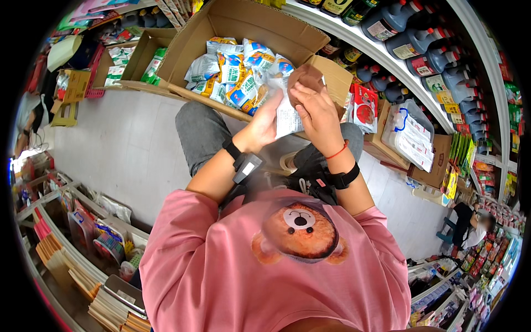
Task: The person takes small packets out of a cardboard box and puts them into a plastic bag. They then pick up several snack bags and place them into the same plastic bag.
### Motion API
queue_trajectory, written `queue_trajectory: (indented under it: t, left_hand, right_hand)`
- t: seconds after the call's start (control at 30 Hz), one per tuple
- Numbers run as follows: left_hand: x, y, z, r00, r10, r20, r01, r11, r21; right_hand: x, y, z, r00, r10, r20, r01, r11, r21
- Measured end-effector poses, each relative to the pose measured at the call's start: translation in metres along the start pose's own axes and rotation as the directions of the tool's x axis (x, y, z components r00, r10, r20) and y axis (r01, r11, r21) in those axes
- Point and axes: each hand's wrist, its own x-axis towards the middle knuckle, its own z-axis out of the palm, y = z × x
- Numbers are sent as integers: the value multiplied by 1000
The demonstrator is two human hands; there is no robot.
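Between my hands is a white plastic pouch (287, 118) with small print, its back towards me. My left hand (265, 118) grips it by the left side. A brown cloth (306, 78) lies under my right hand (318, 112), which presses it against the upper part of the pouch and hides that part. Just beyond, an open cardboard box (257, 25) holds several blue, white and orange printed pouches (234, 76), piled loosely. My knees stand close to the near edge of this box.
Shelves (419, 70) with large bottles of dark liquid curve along the right. Below them a clear plastic bin (408, 128) sits near cardboard boxes. Smaller open cartons (137, 62) adjoin on the left. A seated person (468, 224) is at far right; shelving (74, 199) stands behind me at left.
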Motion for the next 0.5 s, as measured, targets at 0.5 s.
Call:
queue_trajectory:
  t: [0.5]
  left_hand:
    - [-15,115,-24,806,582,-104,-243,486,839]
  right_hand:
    - [-37,34,23,884,433,179,-463,749,473]
